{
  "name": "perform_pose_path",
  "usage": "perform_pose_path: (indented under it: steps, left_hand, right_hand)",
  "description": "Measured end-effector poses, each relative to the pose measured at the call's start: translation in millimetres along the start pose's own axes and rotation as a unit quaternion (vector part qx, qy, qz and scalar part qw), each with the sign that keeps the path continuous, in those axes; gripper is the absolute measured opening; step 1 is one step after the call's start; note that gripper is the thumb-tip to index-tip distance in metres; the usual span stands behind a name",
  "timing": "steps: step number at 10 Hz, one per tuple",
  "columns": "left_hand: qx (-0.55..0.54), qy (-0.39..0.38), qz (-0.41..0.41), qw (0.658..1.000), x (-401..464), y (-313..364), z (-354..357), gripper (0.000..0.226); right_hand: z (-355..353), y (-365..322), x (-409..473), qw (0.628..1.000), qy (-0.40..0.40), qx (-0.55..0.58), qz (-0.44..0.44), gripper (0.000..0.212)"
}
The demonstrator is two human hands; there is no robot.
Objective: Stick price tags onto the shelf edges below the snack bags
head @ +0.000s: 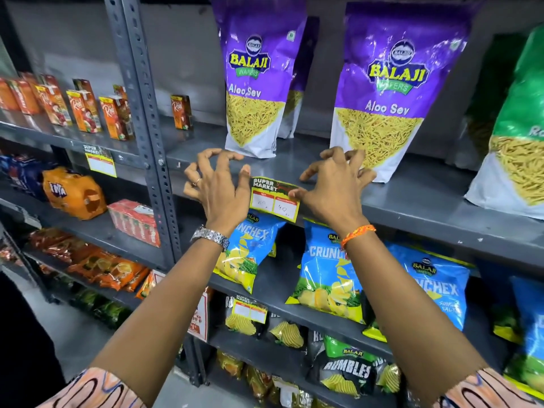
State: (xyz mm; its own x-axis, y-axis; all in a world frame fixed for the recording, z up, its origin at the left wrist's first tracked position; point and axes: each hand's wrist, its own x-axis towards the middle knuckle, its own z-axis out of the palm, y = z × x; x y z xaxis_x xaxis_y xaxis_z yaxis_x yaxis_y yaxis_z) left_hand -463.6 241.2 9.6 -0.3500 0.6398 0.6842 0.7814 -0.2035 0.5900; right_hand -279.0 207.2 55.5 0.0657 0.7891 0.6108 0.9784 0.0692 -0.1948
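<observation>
A yellow price tag (274, 199) headed "Super Market" lies against the front edge of the grey shelf (412, 206), below and between two purple Aloo Sev bags (253, 83) (388, 92). My left hand (219, 181) is spread at the tag's left side, its thumb tip touching the tag's upper left corner. My right hand (332, 179) is spread at the tag's right side, its thumb pressing on the tag's upper right corner. The fingers of both hands curl over the shelf top. Neither hand grips anything.
A green snack bag (518, 136) stands at the far right of the same shelf. Blue Crunchex bags (329, 269) fill the shelf below, where another tag (248, 312) hangs. Juice cartons (85, 108) sit in the left bay beyond a perforated upright (147, 122).
</observation>
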Motion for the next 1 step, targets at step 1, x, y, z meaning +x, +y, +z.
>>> perform_pose_path:
  steps: [1]
  left_hand:
    - [-0.021, 0.050, -0.007, 0.999, -1.2, 3.5, -2.6, 0.030]
  right_hand:
    - [-13.7, 21.7, -7.4, 0.995, 0.023, 0.090, 0.027, 0.030]
